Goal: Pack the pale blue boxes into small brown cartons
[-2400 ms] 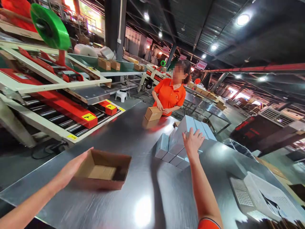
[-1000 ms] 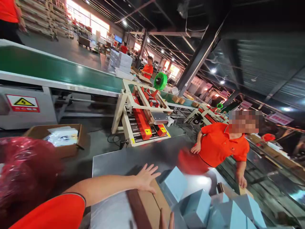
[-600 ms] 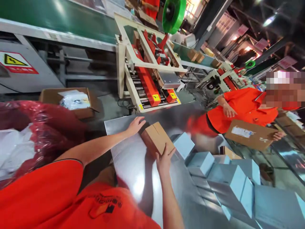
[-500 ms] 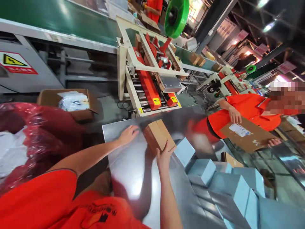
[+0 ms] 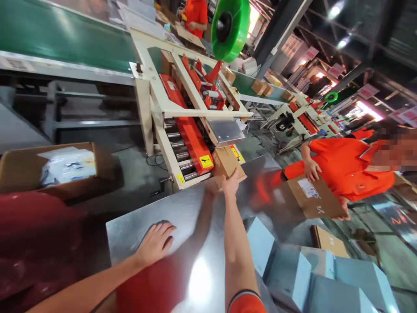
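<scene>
A small brown cardboard box (image 5: 227,164) lies at the mouth of the carton sealing machine (image 5: 182,126), its far end between the red side guides. My right hand (image 5: 231,184) is on the box's near end, thumb on one side and fingers over the top edge. With nothing in it, my left hand (image 5: 158,240) rests on the metal table (image 5: 137,226), fingers stretched out and slightly apart.
Pale blue boxes (image 5: 288,265) crowd the table's right side. Across it, a co-worker (image 5: 345,167) holds a flat cardboard piece (image 5: 314,200). An open carton (image 5: 107,165) with white plastic packages stands at left. A green conveyor (image 5: 65,39) runs behind.
My right hand has pushed the cardboard box forward from the table into the machine's entrance. My left hand has come away from beside the box and lies nearer me. The view has shifted.
</scene>
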The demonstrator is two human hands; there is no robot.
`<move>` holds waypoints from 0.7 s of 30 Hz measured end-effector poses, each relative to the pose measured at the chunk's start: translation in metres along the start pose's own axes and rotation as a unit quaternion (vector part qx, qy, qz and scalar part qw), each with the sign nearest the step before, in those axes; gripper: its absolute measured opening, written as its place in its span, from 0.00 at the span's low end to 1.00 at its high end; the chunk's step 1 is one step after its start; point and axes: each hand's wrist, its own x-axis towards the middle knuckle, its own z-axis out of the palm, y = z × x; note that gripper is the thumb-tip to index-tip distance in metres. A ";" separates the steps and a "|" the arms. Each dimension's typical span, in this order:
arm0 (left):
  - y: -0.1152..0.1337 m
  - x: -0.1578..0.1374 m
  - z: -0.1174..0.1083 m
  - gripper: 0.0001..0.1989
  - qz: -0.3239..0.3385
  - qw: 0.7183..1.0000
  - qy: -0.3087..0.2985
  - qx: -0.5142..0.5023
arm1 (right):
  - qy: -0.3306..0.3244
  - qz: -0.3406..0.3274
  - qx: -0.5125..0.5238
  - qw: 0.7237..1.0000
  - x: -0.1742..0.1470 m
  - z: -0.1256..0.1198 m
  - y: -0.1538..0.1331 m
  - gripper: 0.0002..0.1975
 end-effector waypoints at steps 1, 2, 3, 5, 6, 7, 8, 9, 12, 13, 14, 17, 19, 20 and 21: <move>-0.002 0.000 0.001 0.15 0.007 1.000 0.003 0.000 | -0.014 -0.008 0.021 1.000 0.007 0.004 -0.007 0.45; -0.004 -0.001 0.002 0.15 0.013 1.000 0.004 0.000 | -0.032 -0.020 0.049 0.998 0.012 0.007 -0.011 0.47; -0.005 -0.001 0.003 0.15 0.019 1.000 0.003 0.003 | -0.052 -0.037 0.081 0.995 0.015 0.008 -0.011 0.49; -0.009 -0.001 0.003 0.16 0.025 1.000 -0.002 0.013 | -0.091 -0.087 0.139 0.982 0.010 0.007 0.002 0.51; -0.009 0.000 0.003 0.17 0.026 0.999 -0.006 0.020 | -0.096 -0.110 0.150 0.978 0.004 0.003 0.015 0.50; -0.010 0.001 0.002 0.17 0.027 0.999 -0.013 0.025 | -0.089 -0.124 0.139 0.978 -0.007 -0.002 0.031 0.49; -0.010 0.003 0.001 0.18 0.028 0.999 -0.021 0.028 | -0.070 -0.120 0.105 0.985 -0.020 -0.010 0.049 0.47; -0.009 0.004 0.000 0.18 0.028 0.999 -0.028 0.031 | -0.045 -0.097 0.049 0.993 -0.038 -0.020 0.069 0.44; -0.007 0.010 -0.001 0.20 0.032 0.998 -0.041 0.039 | -0.006 0.068 -0.131 0.989 -0.103 -0.056 0.127 0.42; -0.007 0.011 -0.002 0.21 0.035 0.998 -0.043 0.044 | -0.011 0.125 -0.166 0.978 -0.126 -0.067 0.144 0.43; -0.007 0.013 -0.001 0.22 0.037 0.997 -0.044 0.052 | -0.025 0.169 -0.186 0.967 -0.147 -0.076 0.159 0.45; -0.007 0.016 0.000 0.26 0.039 0.995 -0.043 0.082 | -0.068 0.229 -0.189 0.953 -0.195 -0.084 0.189 0.46; -0.008 0.018 0.001 0.28 0.046 0.993 -0.040 0.102 | -0.077 0.233 -0.170 0.954 -0.208 -0.078 0.194 0.49; -0.008 0.019 0.002 0.29 0.051 0.992 -0.035 0.111 | -0.076 0.232 -0.161 0.956 -0.209 -0.073 0.194 0.51; -0.009 0.020 0.003 0.30 0.058 0.991 -0.030 0.119 | -0.073 0.229 -0.154 0.958 -0.207 -0.069 0.193 0.53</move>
